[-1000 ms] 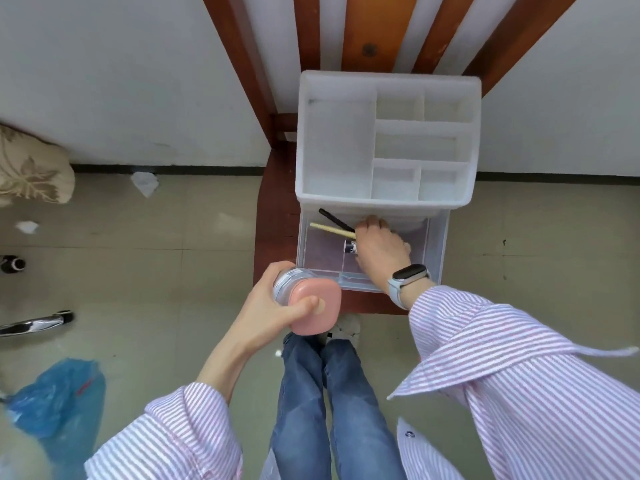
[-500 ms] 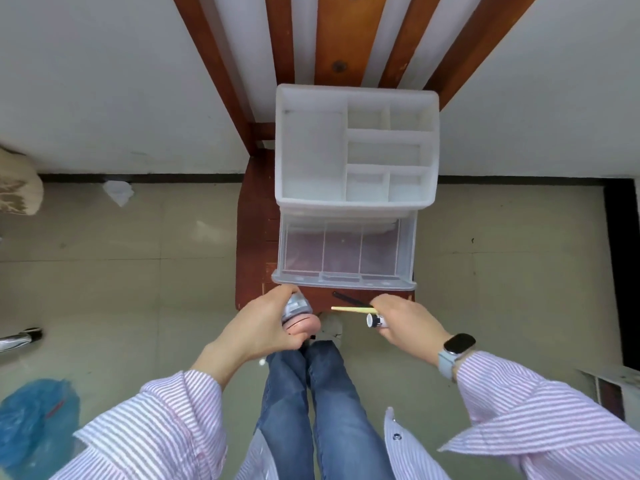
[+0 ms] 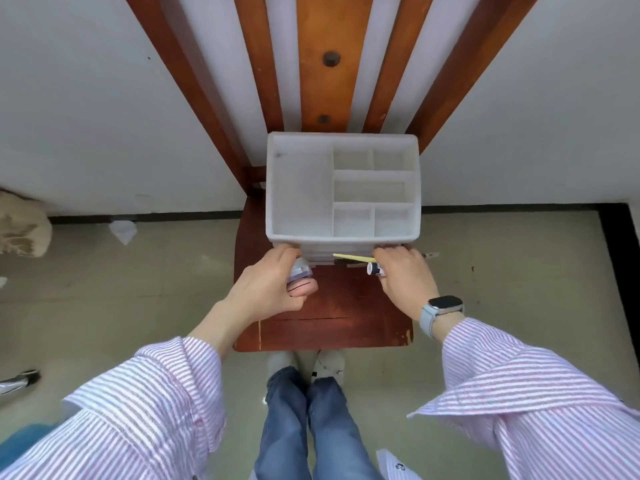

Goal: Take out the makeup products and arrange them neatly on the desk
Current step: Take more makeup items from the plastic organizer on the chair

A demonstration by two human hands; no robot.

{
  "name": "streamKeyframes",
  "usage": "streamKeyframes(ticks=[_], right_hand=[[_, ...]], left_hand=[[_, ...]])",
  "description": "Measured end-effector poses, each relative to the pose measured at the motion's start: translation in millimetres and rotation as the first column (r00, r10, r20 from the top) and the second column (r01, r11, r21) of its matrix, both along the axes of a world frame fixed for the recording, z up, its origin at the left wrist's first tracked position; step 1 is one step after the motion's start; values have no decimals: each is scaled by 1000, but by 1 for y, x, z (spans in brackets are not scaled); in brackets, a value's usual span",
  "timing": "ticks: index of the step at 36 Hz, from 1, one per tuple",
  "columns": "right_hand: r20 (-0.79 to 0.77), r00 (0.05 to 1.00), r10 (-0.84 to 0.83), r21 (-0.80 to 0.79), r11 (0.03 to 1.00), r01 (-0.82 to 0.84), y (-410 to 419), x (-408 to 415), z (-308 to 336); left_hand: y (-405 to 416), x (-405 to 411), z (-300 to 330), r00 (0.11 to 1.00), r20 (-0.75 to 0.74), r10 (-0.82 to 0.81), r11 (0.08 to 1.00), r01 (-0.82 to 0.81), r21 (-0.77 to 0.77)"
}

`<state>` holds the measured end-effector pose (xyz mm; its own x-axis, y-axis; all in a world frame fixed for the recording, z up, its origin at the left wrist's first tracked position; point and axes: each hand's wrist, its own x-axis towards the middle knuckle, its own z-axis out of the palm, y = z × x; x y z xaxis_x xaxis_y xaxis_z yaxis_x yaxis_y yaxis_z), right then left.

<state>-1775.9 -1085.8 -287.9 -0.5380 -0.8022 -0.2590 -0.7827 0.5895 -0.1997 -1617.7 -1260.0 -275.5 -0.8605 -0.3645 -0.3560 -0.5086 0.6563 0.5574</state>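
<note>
Drawer that was pulled out half a second ago is now pushed shut; both hands press against the front of the white plastic organizer point(image 3: 343, 185) on the wooden chair point(image 3: 332, 317). Left hand point(image 3: 266, 292) is wrapped round a clear jar with pink lid point(image 3: 302, 280). Right hand point(image 3: 407, 278) is clamped on a yellow-handled brush point(image 3: 353, 258), a small dark bottle point(image 3: 375, 269) and what looks like a dark pencil poking out the far side. Top compartments look empty. So items seem all out; arranging them on the desk remains, and no desk is in view.
</note>
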Motion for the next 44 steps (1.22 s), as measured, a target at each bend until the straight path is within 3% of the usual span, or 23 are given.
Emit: streamKeyframes(ticks=[3, 5, 9, 12, 15, 20, 23, 27, 31, 35, 38, 44], right_hand=[[65, 998, 7, 12, 1000, -8, 2, 0, 5], [151, 988, -30, 39, 999, 25, 5, 5, 7], [395, 897, -198, 95, 980, 175, 11, 29, 12], [528, 788, -317, 132, 947, 293, 13, 54, 20], [593, 743, -312, 115, 945, 305, 8, 81, 39], [626, 763, -162, 76, 986, 147, -10, 135, 75], [612, 790, 20, 15, 999, -37, -27, 183, 108], [575, 805, 145, -37, 988, -151, -35, 246, 143], [599, 722, 346, -168, 936, -309, -21, 356, 194], [590, 575, 567, -324, 819, -474, 24, 495, 237], [565, 413, 714, -397, 674, -623, 76, 601, 264], [538, 66, 840, -436, 345, -831, 203, 788, 296]], left_hand=[[1, 1, 3, 999, 27, 19, 999, -20, 32], [4, 6, 7, 988, 76, 132, 981, -141, 131], [17, 34, 11, 888, 123, 442, 807, -454, 377], [40, 68, 19, 634, 186, 750, 498, -727, 472], [64, 104, 36, 350, 234, 907, 176, -820, 544], [94, 169, 71, 70, 196, 978, -57, -814, 578], [104, 219, 102, -79, 138, 987, -147, -784, 603], [124, 278, 150, -193, 11, 981, -155, -750, 643], [182, 388, 202, -357, -99, 929, -211, -730, 650], [274, 514, 247, -547, -214, 810, -316, -712, 627], [359, 601, 272, -679, -294, 673, -426, -680, 597], [551, 723, 294, -908, -324, 267, -673, -416, 611]])
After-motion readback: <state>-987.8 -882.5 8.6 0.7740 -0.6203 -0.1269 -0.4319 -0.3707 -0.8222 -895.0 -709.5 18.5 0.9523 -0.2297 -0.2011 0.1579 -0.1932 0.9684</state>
